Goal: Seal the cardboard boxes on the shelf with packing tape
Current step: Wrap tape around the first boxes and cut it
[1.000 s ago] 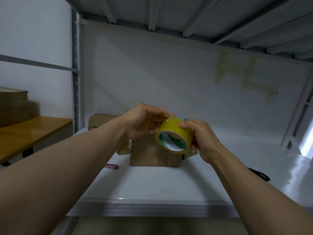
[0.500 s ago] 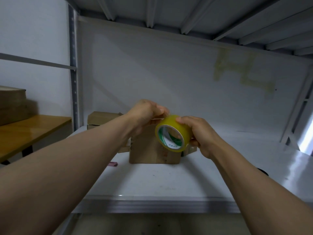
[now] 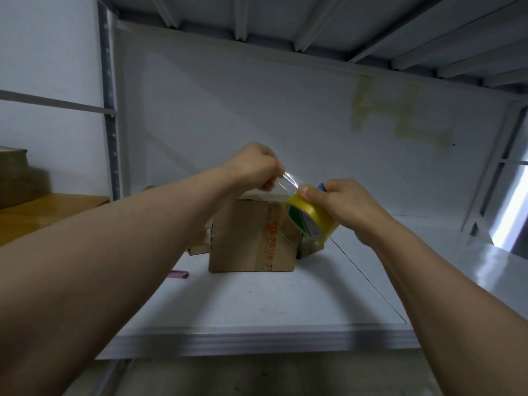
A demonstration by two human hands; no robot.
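- One wide-angle view, from the person's head, faces forward into the shelf (image 3: 257, 310) bay toward the back wall (image 3: 257, 110).
- It stands near: the shelf's front edge crosses low in frame.
- The upper shelf's underside (image 3: 314, 21) spans the top.

pink object (image 3: 180, 274) partly behind left forearm (image 3: 128, 252) — box (image 3: 243, 244) print blurred

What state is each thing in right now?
roll, gripped by right hand, partly unrolled.
strip, peeled free, stretched from roll to left hand, which pinches its end.
box, upright on shelf, strip not yet on it.
pink item, lying flat on shelf.
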